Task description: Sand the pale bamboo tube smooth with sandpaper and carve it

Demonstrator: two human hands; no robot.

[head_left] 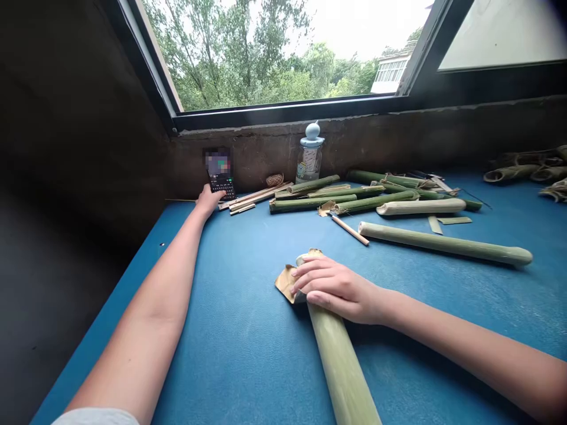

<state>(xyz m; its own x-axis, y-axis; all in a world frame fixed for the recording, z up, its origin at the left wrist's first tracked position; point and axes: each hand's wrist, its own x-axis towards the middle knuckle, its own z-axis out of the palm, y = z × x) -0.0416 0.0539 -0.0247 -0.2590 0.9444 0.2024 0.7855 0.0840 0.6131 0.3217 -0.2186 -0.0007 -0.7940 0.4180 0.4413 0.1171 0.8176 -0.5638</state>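
My left hand (207,199) reaches to the back left and grips the lower edge of a smartphone (221,184), its thumb lying over the lit on-screen keyboard. The phone stands tilted up near the wall, and part of its screen is blurred. My right hand (340,289) is wrapped over a piece of sandpaper (287,283) and presses it round the far end of a pale green bamboo tube (340,366). That tube lies lengthwise towards me, and its near end runs out of view. The sandpaper's brown backing sticks out left of my fingers.
Behind lie several green bamboo pieces (310,203), thin strips (250,198) and a wooden-handled tool (349,230). Another scraped bamboo tube (443,243) rests at right. A lidded glass jar (310,159) stands by the wall. The blue table (230,330) ends at left.
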